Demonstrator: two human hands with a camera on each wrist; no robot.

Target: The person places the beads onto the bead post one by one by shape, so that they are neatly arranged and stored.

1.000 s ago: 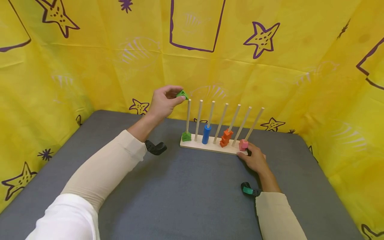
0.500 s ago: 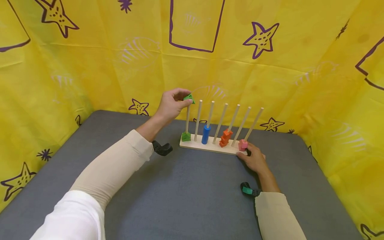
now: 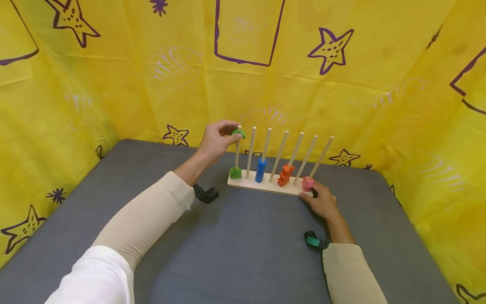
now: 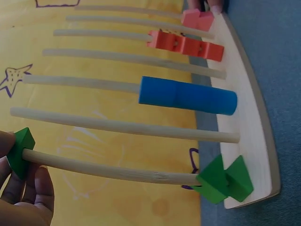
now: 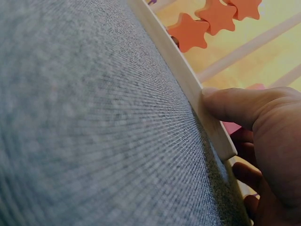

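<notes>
My left hand pinches a green triangular block that is threaded on the top of the leftmost peg. At the foot of that same peg sit green triangular blocks. With thumb and fingers my right hand grips the right end of the wooden base, beside the pink blocks. Blue cylinders are stacked on the third peg from the left. Orange star blocks stand on another peg nearer the right end.
Several bare wooden pegs rise between the loaded ones. The base stands on a grey cloth-covered table. Yellow patterned fabric hangs behind and at both sides.
My left hand moved right with the green block, set it over the leftmost peg and lowered it slightly, so the peg's tip now shows above it. The right hand stayed put.
</notes>
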